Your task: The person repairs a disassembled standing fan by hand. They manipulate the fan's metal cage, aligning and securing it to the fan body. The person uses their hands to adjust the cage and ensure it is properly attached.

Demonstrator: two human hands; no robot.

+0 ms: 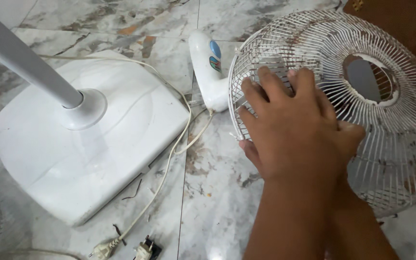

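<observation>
Head view: both hands on the white wire fan guard [362, 96], which sits right of centre on the marble tile floor [217, 192], rusty in patches, round hole in its middle.

Left hand [290, 125] lies flat over the guard's left part, fingers [266, 82] slightly spread and pressed on the wires, thumb hooked under the rim, so a loose grip on the edge. Right hand [350, 137] is mostly hidden behind the left one; only part of it shows against the wires, can't tell how far it's closed or whether it grips.

Just left of the guard, touching its rim: white fan motor housing [208, 72] with a blue oval mark. Farther left: white square fan base [87, 139] with its pole [22, 62] rising up-left. White power cord [169, 159] runs from the housing along the base edge to a plug [103, 249] at bottom. Small black-and-white switch part [146, 249] next to the plug.
</observation>
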